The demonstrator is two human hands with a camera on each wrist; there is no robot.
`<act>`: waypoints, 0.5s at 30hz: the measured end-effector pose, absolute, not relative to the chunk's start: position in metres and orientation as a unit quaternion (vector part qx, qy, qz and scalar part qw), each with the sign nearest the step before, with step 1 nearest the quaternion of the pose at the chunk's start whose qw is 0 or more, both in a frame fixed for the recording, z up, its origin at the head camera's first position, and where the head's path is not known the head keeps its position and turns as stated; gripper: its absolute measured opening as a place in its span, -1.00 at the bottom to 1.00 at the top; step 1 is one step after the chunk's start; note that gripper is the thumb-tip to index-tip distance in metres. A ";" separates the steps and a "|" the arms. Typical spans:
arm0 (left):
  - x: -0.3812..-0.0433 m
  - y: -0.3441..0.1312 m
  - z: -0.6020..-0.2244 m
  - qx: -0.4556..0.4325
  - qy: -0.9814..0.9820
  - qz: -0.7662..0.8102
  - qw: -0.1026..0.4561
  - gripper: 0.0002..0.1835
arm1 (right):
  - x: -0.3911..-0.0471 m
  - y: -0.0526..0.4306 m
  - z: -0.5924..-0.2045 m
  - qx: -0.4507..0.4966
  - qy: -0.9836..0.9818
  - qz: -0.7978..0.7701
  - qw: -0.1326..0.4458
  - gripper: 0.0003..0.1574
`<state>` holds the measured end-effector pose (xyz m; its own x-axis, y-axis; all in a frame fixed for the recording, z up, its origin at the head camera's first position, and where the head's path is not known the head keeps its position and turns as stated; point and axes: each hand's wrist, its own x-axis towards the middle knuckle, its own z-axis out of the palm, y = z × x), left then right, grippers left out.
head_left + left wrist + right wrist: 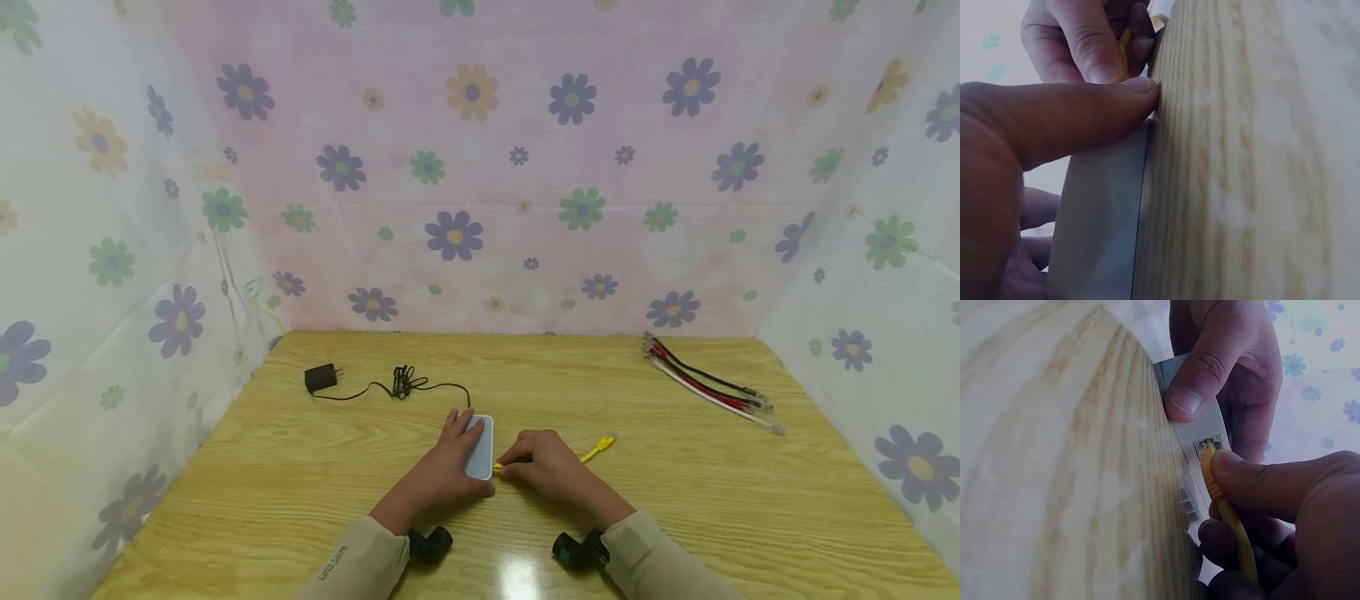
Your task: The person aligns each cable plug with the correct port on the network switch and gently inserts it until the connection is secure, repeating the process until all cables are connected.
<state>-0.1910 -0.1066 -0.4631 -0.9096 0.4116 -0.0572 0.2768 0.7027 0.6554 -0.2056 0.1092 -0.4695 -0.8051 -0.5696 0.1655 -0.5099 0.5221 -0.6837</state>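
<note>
A small white network box point(481, 457) lies flat on the table in the head view. My left hand point(444, 473) grips it, thumb at the near end and fingers over the top and far end. My right hand point(553, 468) pinches the plug end of a short yellow network cable point(597, 449) at the box's right side. In the right wrist view the yellow plug point(1212, 478) is at the port point(1211, 443) in the box's side; how deep it sits I cannot tell. The cable's other plug rests on the table beyond my right hand.
A black power adapter point(321, 377) lies at the back left, its thin cord point(405, 382) bundled midway and running to the box's far end. Several black, red and white network cables point(705, 383) lie together at the back right. Flower-printed cloth point(517, 183) surrounds the wooden table point(300, 500).
</note>
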 end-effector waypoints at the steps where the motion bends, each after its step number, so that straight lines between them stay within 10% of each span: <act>1: -0.191 -0.106 -0.463 0.189 0.917 0.337 0.099 0.04 | -0.206 0.109 -0.470 -0.311 0.871 -0.377 0.039 -0.81; 15: -0.191 -0.105 -0.465 0.192 0.920 0.331 0.092 0.03 | -0.206 0.108 -0.471 -0.324 0.874 -0.360 0.025 -0.83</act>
<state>-0.1913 -0.1048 -0.4651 -0.9097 0.4131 -0.0422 0.2916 0.7078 0.6434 -0.2064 0.1084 -0.4713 -0.7884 -0.5851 0.1899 -0.5493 0.5305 -0.6457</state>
